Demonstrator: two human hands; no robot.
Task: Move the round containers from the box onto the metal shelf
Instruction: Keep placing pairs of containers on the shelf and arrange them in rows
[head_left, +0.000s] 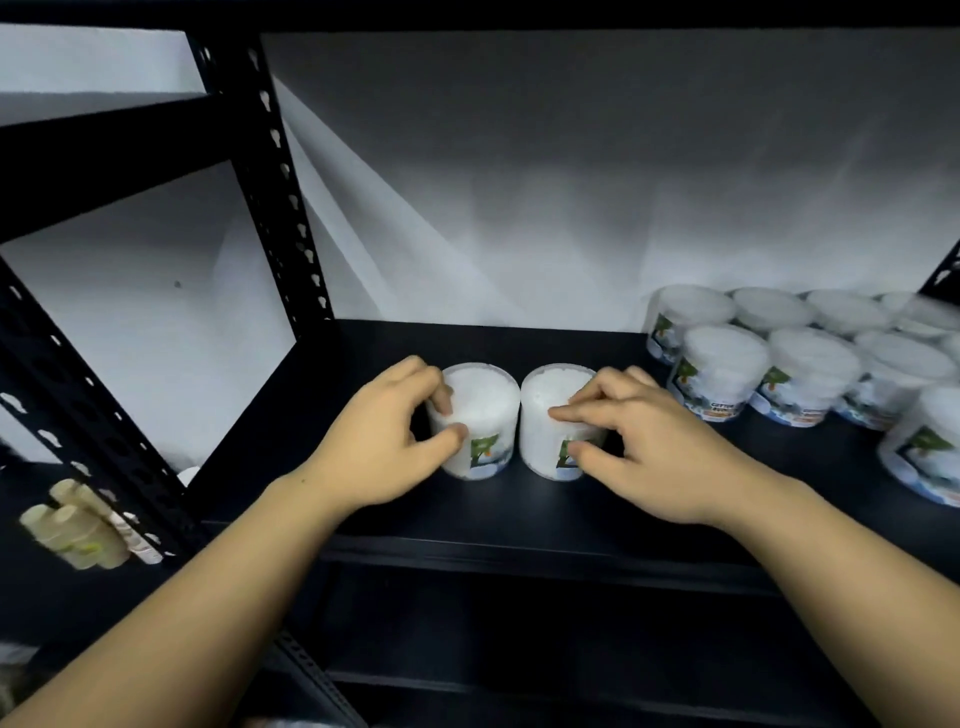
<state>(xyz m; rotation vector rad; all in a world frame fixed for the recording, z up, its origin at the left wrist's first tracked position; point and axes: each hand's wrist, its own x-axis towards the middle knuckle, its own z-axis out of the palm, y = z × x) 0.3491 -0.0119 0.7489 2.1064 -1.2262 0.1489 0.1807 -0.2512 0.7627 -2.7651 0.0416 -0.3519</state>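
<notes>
Containers (789, 364) already crowd the metal shelf (519, 514) at right, while both hands' fingers (457, 434) pinch two more upright ones; box unseen

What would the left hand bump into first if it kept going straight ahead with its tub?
Probably nothing soon: past the left hand and its round container, the shelf looks bare back to the white wall. Depth is hard to judge.
</notes>
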